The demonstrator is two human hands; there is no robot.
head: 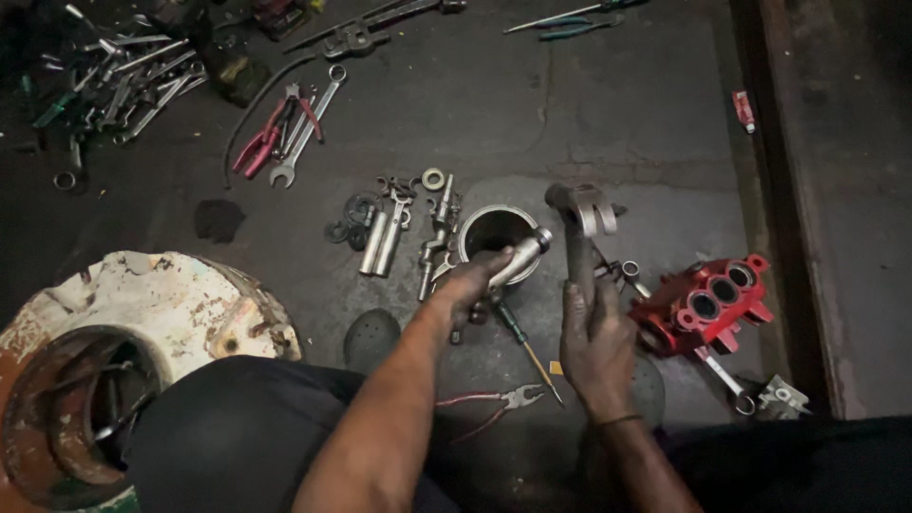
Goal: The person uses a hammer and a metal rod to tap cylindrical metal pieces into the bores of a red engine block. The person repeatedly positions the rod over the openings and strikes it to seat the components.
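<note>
My left hand [475, 282] grips a short silver metal pin [524, 255] and holds it over a shiny metal cylinder sleeve [484, 228] that stands on the dark floor. My right hand [591, 332] is closed around the shaft of a grey metal forked part [581, 214], held upright just right of the sleeve. Both hands are greasy. A green-handled screwdriver [524, 340] lies between my hands, and red-handled pliers [499, 399] lie near my knee.
A red brake caliper [708, 304] sits right of my right hand, with a spanner [724, 378] beside it. Small pins, rings and bolts [389, 228] lie left of the sleeve. Spanners and red pliers [285, 128] lie further back. A rusty white drum [161, 304] stands at left.
</note>
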